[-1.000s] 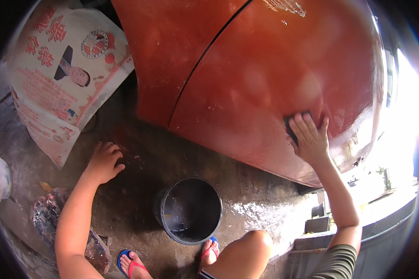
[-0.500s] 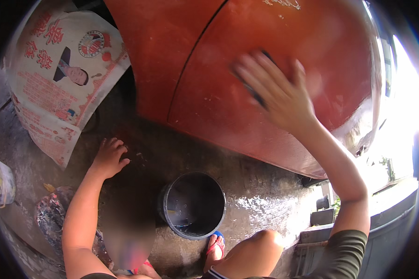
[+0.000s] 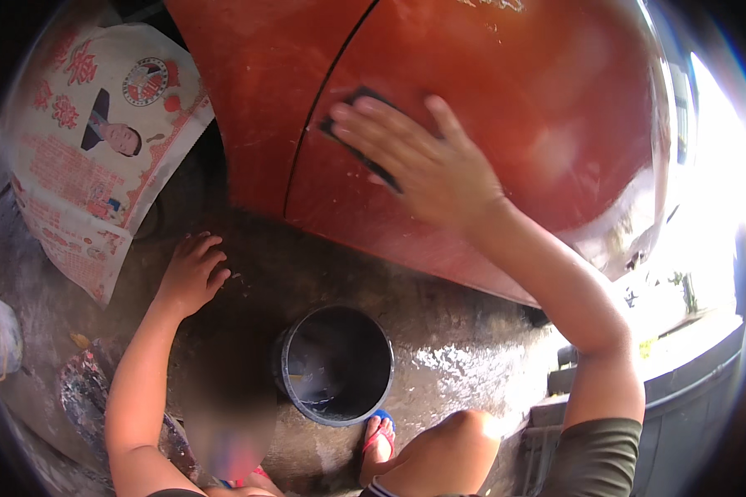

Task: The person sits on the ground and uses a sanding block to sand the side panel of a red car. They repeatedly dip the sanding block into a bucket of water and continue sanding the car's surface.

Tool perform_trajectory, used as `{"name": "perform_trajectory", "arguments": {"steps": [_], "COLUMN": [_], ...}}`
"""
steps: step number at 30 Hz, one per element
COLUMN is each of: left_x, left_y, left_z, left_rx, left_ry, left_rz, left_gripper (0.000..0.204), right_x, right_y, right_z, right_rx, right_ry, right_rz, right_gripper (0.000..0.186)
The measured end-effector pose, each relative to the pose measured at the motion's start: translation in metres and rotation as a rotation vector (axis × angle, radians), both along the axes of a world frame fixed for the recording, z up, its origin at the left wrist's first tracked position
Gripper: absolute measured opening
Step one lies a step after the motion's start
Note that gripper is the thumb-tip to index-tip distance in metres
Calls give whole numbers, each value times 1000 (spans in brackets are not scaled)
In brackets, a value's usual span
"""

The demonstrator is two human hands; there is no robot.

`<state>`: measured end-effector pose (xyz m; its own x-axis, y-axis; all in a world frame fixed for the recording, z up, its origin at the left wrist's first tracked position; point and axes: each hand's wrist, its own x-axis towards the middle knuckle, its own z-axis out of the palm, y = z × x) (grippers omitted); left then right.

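Note:
My right hand [image 3: 427, 161] lies flat against a red car body panel [image 3: 547, 108], fingers stretched out and slightly blurred. Under the fingers is a thin black sheet of sandpaper [image 3: 333, 128], its dark edges showing past the fingertips and along the hand's lower side; the palm hides the rest. A dark seam runs down the panel just left of the fingertips. Lower left, my left hand [image 3: 193, 273] hangs over the wet floor with loosely bent, parted fingers and nothing in it. It is nearest to a printed paper sack sheet [image 3: 75, 178] covering something beside the car.
A dark bucket [image 3: 286, 364] with some water stands between my left hand and my sandalled foot [image 3: 379, 439]. A pale, stained bucket [image 3: 2, 335] sits at the far left. Wet concrete floor [image 3: 439, 315] shines below the panel. Grey bins or ledges [image 3: 696, 398] line the right side.
My right hand has slid left across the red panel with the sandpaper, now close to the seam. My left hand has barely moved, and the view has shifted slightly.

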<state>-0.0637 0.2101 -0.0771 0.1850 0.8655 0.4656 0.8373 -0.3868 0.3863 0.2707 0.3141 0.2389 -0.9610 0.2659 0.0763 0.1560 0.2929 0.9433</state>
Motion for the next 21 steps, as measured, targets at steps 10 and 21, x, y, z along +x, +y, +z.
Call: {"name": "perform_trajectory", "arguments": {"steps": [10,21], "left_x": [46,167], "left_y": [28,110], "left_z": [160,311], "left_rx": [861,1082], "left_ry": [150,143], "left_rz": [43,395], "left_gripper": [32,94], "right_x": [12,104], "right_y": [-24,-118], "right_z": [-14,-248], "right_rx": [-366,-2173], "right_ry": [327,-57], "right_rz": [19,-946], "right_gripper": [70,66]}}
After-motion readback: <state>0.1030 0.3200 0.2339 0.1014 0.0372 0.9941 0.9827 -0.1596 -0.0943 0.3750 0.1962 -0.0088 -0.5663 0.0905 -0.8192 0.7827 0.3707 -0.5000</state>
